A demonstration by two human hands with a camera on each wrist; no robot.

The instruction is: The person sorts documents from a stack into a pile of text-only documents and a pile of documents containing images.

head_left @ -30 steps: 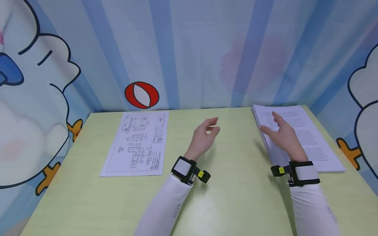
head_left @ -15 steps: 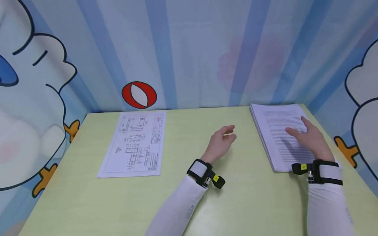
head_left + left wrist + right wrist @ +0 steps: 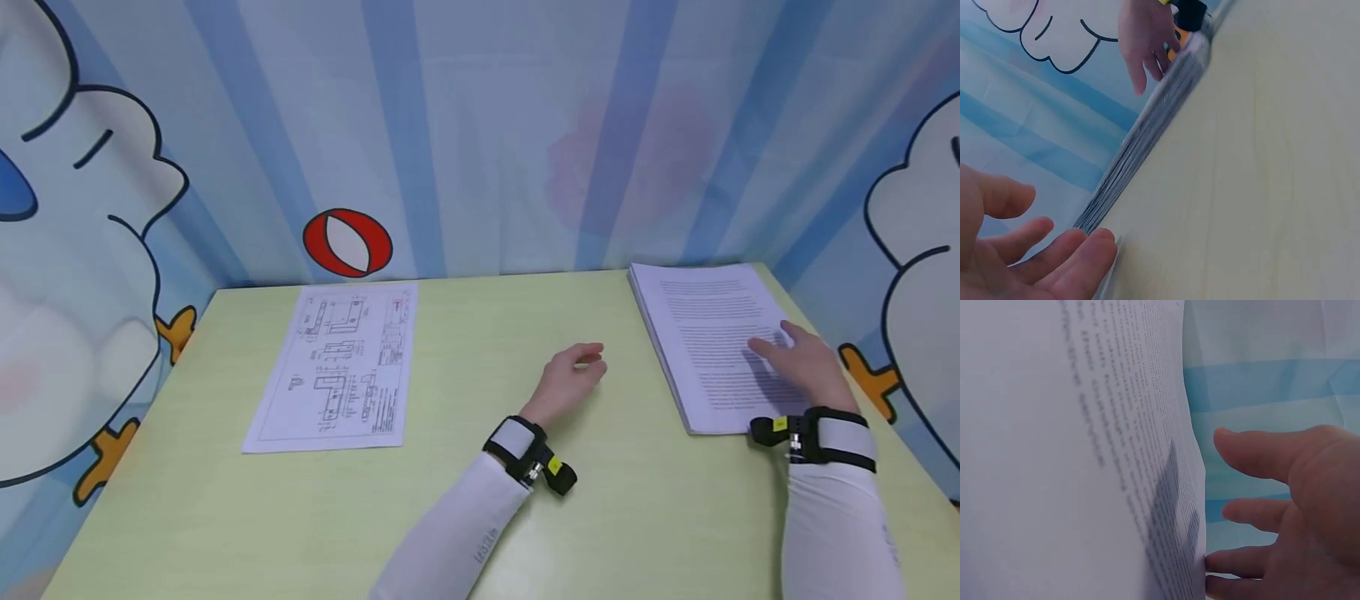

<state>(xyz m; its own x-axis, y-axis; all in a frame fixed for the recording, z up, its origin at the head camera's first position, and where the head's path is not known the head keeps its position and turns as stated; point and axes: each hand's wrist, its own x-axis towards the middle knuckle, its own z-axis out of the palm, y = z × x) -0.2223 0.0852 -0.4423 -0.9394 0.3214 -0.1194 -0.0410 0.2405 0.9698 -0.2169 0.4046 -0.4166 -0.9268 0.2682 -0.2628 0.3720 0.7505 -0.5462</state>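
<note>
Hovering right hand: yours [image 3: 810,367] is at the right part of the paper stack, thumb and fingers apart; its shadow falls across the print. Lower fingers mostly hidden in the head view; your right wrist view shows two fingertips at the page edge, contact or not you can't tell.
Left hand: yours [image 3: 566,379] is over mid tabletop [image 3: 480,342], well apart from both papers. Fingers loosely bent, thumb apart from them; the pale sliver by the fingertips in the left wrist view is hard to make out.
Paper stack: many sheets [image 3: 697,333], far right of the tabletop, lying flat near the backdrop. Near right corner hidden by your hand and wrist strap [image 3: 847,437]. Print in lines, too small to read from the head; blurred up close. Left wrist view gives you the layered side.
Drawing sheet: one page [image 3: 307,408] of technical outlines, left on the tabletop, whole in view; its notes too fine to read.
Sleeves: both white [image 3: 450,533], cut off at the bottom; lettering on the left one unreadable.
Backdrop: blue striped cloth [image 3: 495,150]; the white cartoon figures at either side are cut off by the frame.
</note>
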